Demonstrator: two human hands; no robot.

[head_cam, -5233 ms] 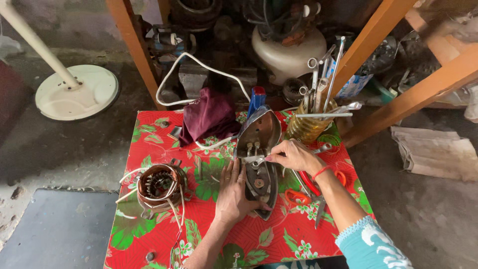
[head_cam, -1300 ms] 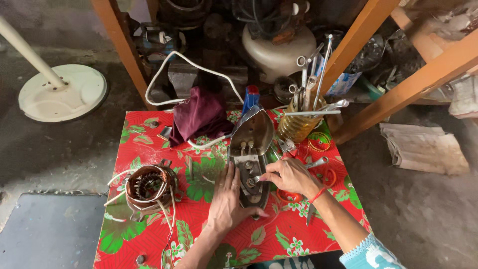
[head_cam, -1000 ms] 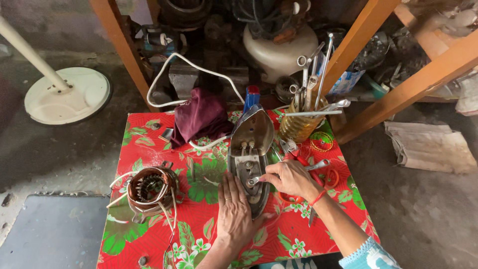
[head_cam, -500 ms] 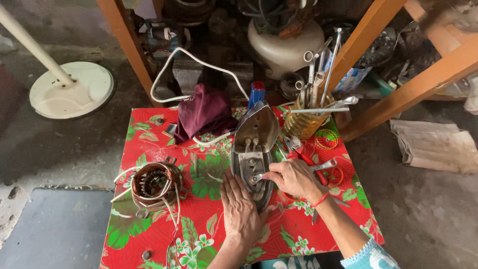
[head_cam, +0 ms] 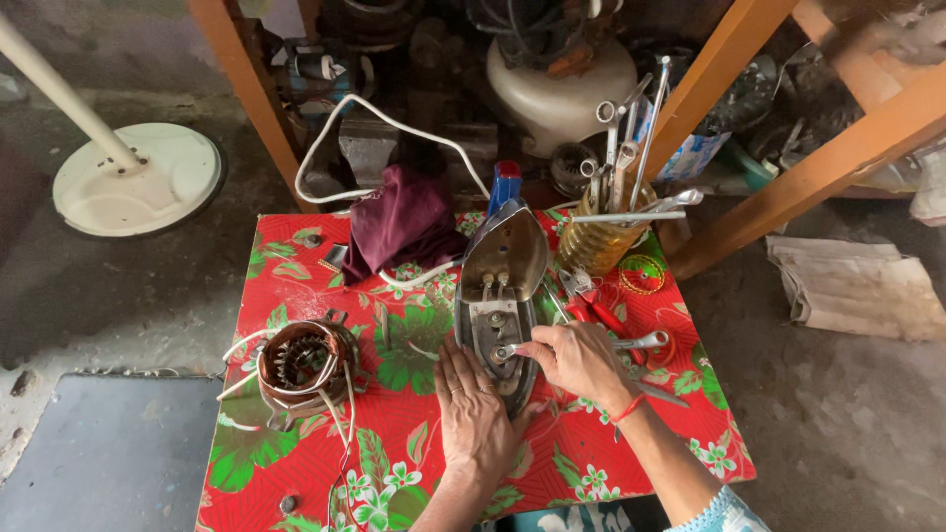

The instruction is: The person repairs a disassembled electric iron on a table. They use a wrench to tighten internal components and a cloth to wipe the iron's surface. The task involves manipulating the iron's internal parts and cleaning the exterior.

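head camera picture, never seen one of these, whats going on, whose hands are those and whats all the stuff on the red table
The picture comes from a camera worn on a person's head, looking down, so both bare hands belong to that person. There is no robot. The left hand lies flat on the near end of an opened clothes iron, steadying it. The right hand holds a small metal wrench against the iron's inner parts. They work on a small table with a red flowered cloth. Also on it: a motor coil with copper windings and loose wires, a dark red rag, a jar full of tools, red-handled pliers and another wrench. A white fan base stands on the floor.
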